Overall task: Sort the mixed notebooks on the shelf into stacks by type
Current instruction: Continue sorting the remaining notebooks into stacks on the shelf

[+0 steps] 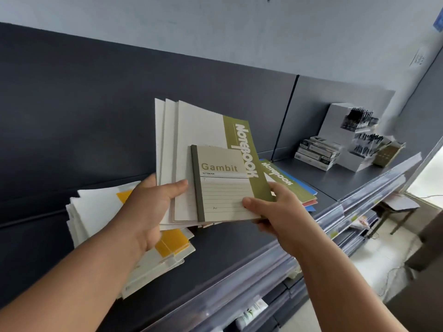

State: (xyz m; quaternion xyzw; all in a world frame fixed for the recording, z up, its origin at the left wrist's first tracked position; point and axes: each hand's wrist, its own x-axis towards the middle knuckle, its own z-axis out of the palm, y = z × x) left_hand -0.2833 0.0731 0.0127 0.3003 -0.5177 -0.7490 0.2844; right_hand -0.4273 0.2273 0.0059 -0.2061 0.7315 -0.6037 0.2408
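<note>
My left hand (153, 207) grips a fanned bundle of large white notebooks (191, 140) above the dark shelf; the front one has an olive "Notebook" band. On top lies a small beige "Gambit" notebook (223, 185) with a dark spine, which my right hand (275, 212) pinches at its lower right corner, thumb on the cover. Beneath my left arm, a messy pile of white and yellow notebooks (167, 245) lies on the shelf (239, 243). To the right, a flat stack of large notebooks (287, 180) with olive, blue and pink covers rests on the shelf.
Boxes and a white pen display (354, 140) stand at the shelf's far right. A dark back panel (96, 116) rises behind the notebooks. Clear price rails (311, 236) line the shelf's front edge, with lower shelves beneath. A table and floor show at right.
</note>
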